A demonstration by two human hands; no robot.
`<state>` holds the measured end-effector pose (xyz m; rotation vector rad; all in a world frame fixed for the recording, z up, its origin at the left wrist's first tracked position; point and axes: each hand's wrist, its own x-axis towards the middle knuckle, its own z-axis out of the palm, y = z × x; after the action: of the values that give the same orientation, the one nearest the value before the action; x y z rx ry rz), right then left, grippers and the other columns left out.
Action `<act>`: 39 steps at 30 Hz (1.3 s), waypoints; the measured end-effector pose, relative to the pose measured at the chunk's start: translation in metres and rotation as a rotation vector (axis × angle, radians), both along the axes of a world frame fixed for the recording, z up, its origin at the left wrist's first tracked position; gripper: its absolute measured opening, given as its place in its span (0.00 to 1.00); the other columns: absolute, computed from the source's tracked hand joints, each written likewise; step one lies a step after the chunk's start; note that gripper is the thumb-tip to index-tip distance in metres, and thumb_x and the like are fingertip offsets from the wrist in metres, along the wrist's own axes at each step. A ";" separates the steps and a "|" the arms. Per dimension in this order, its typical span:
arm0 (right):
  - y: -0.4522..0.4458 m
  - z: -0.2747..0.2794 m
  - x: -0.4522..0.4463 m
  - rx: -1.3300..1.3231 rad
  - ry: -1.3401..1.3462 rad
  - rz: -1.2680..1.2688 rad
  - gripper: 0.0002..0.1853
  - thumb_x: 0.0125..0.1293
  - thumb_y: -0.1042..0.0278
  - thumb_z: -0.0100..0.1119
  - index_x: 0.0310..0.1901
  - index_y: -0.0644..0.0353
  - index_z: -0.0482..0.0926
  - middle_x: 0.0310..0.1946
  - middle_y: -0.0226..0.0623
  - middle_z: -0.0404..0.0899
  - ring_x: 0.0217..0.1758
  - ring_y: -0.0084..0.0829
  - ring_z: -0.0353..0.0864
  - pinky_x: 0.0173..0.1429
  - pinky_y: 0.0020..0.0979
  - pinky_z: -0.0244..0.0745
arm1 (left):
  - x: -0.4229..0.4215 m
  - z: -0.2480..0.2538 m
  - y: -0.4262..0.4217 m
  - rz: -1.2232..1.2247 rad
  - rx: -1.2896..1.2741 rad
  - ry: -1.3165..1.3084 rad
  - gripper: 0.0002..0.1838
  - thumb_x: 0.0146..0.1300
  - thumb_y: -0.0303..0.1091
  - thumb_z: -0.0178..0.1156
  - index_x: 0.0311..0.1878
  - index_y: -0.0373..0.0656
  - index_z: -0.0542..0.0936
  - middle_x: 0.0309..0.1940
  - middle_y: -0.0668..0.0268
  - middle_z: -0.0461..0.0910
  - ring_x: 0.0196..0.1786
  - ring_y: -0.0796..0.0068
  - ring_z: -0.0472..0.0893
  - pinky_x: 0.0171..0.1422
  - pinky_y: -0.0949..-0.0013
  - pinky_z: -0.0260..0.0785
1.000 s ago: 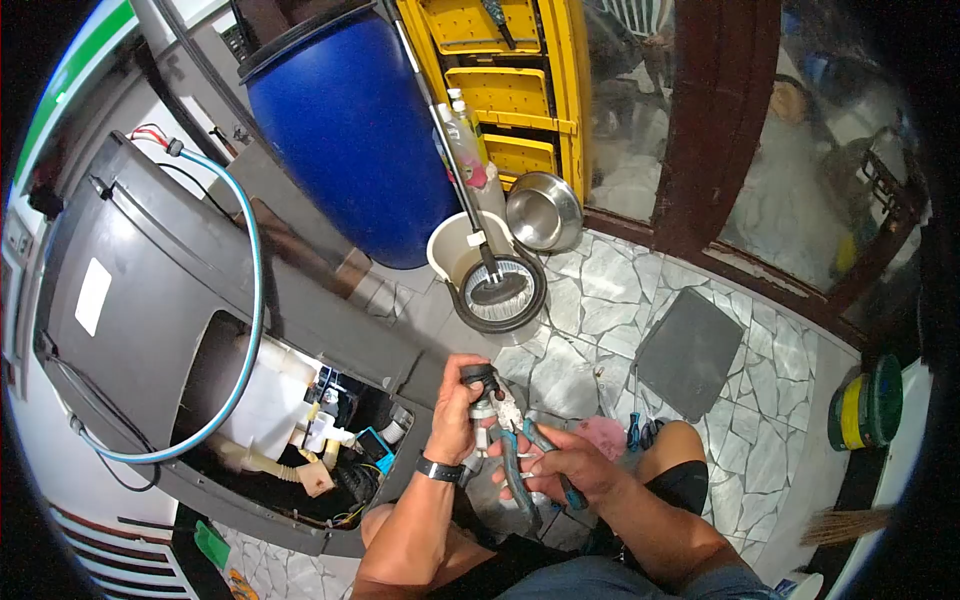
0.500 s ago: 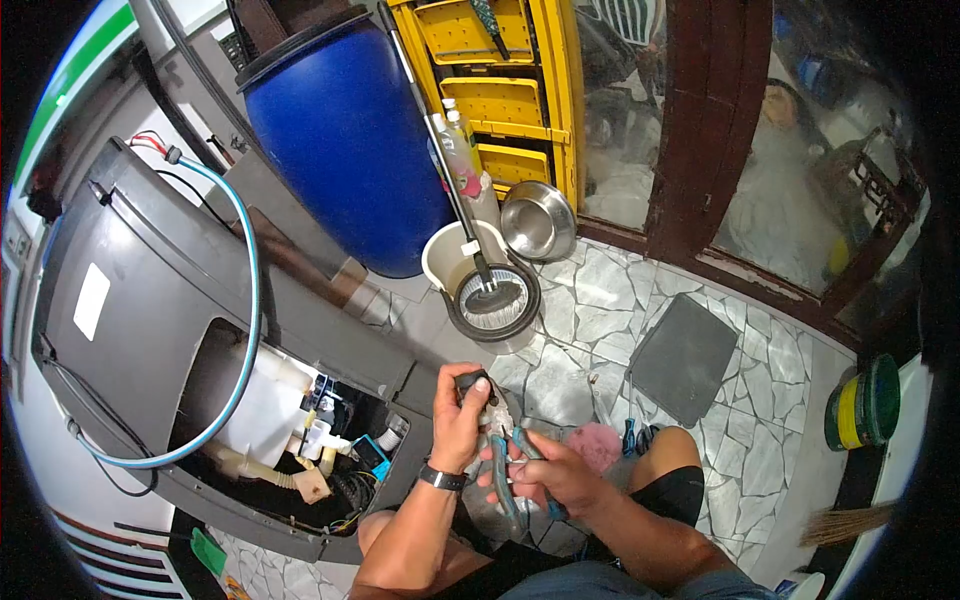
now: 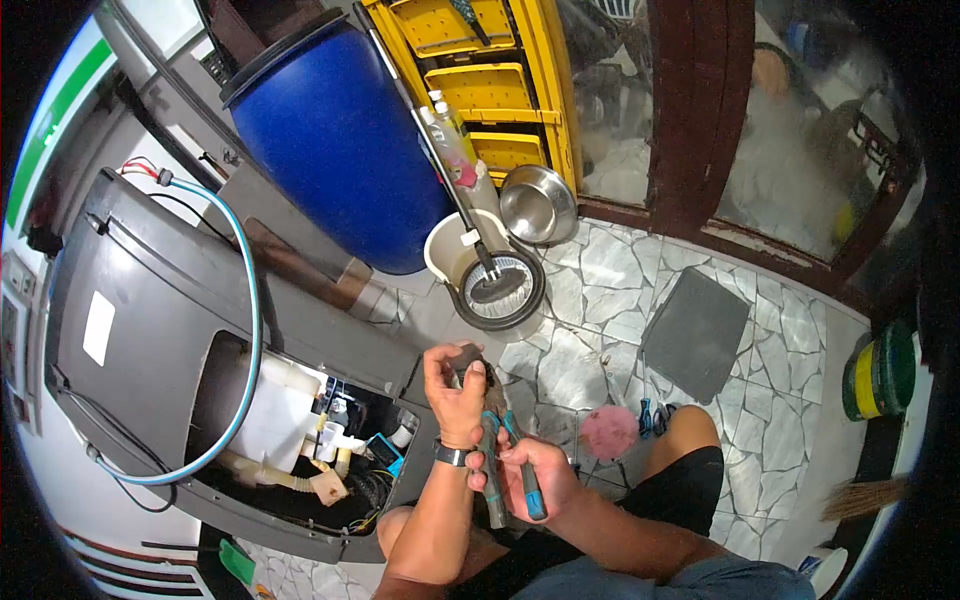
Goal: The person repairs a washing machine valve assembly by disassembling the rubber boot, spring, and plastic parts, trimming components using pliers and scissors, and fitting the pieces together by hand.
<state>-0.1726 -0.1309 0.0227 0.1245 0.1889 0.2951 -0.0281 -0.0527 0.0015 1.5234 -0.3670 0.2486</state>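
The big grey moulded-plastic casing (image 3: 150, 260) lies open at one side, its boxy white inner part (image 3: 272, 410) bared; that much is uncovered. Past it stands a tall blue plastic drum (image 3: 335, 150), then a cream plastic mop bucket (image 3: 437, 255) and a flat dark-grey panel (image 3: 697, 333) on the tiles, none of them blocking the hands. A pale-blue flexible hose (image 3: 252, 300) does loop across the casing's opening. As for the handwork, I'd judge it under way, unfinished: the right hand (image 3: 540, 475) has its fingers wrapped about the blue-and-grey-handled metal pliers (image 3: 526, 470), their nose up beside the left hand (image 3: 460, 400), whose fingers and thumb pinch a small dark piece (image 3: 467, 356). Whether the pliers bite it, I can't tell.
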 end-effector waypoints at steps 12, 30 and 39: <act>-0.018 0.005 -0.014 0.100 -0.045 0.077 0.12 0.72 0.77 0.48 0.53 0.59 0.77 0.57 0.44 0.81 0.57 0.46 0.83 0.59 0.53 0.81 | -0.012 0.022 0.002 -0.071 0.156 0.048 0.21 0.55 0.21 0.61 0.52 0.42 0.68 0.46 0.65 0.71 0.48 0.75 0.73 0.58 0.69 0.68; -0.121 0.004 0.002 -0.848 -0.105 0.752 0.14 0.68 0.80 0.49 0.54 0.65 0.70 0.52 0.45 0.78 0.44 0.39 0.85 0.49 0.44 0.87 | -0.037 0.013 -0.008 -0.195 0.564 -0.083 0.23 0.56 0.23 0.60 0.56 0.39 0.69 0.33 0.51 0.81 0.34 0.54 0.84 0.43 0.59 0.76; -0.116 -0.002 -0.003 -0.465 -0.061 0.488 0.14 0.72 0.76 0.57 0.56 0.62 0.71 0.63 0.49 0.75 0.65 0.49 0.81 0.64 0.60 0.82 | -0.021 0.021 -0.004 -0.319 0.230 0.322 0.18 0.66 0.25 0.64 0.56 0.44 0.71 0.40 0.70 0.77 0.40 0.80 0.75 0.44 0.71 0.71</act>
<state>-0.1756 -0.2473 0.0208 -0.3971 0.2220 0.7309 -0.0486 -0.0565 0.0228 1.6704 -0.3835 -0.2971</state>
